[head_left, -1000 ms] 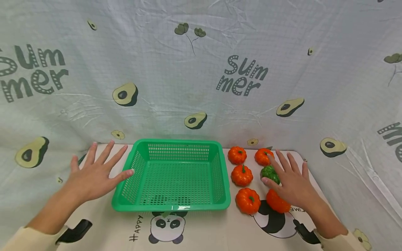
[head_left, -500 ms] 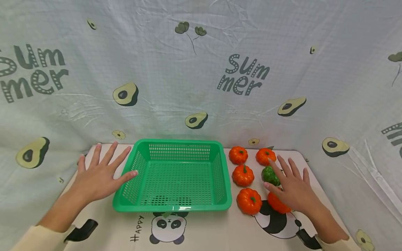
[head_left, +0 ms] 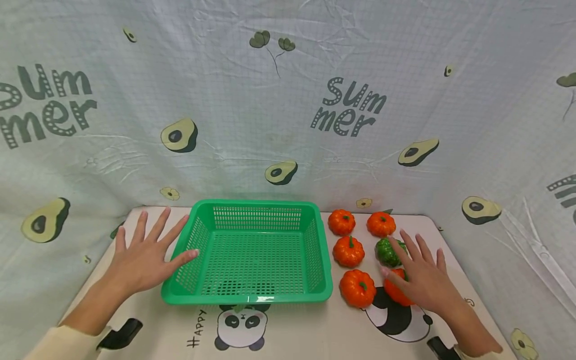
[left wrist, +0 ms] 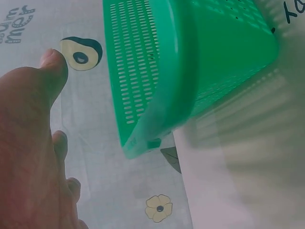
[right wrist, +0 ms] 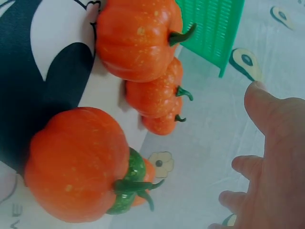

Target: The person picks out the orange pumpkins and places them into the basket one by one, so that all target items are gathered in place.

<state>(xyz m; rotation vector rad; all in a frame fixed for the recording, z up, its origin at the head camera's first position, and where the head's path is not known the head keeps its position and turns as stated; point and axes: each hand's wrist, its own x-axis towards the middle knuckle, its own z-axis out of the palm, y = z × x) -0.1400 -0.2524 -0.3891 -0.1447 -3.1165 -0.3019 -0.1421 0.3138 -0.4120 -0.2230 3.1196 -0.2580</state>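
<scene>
Progress: I judge that no handling is done and all six pumpkins [head_left: 348, 251] are left; each lies outside the green basket [head_left: 247, 299], whose slotted floor shows throughout.

Location: right of the basket, on the worktop [head_left: 297, 330], three orange pumpkins form the nearer column. Farther right of the basket are the back orange pumpkin [head_left: 381, 224], the green pumpkin [head_left: 387, 251] and the front orange pumpkin [head_left: 397, 289].

Fingers: my left hand [head_left: 143, 262], at the basket's left side, has straight, widely spread fingers and holds nothing. My right hand [head_left: 425, 280], well to the basket's right, likewise has extended, parted fingers and holds nothing.

Views compared: the head view places my left thumb across the basket's rim; the left wrist view reveals a gap there, plus the basket's outer wall. The head view shows my right hand overlapping the front orange pumpkin; the right wrist view shows them apart.
</scene>
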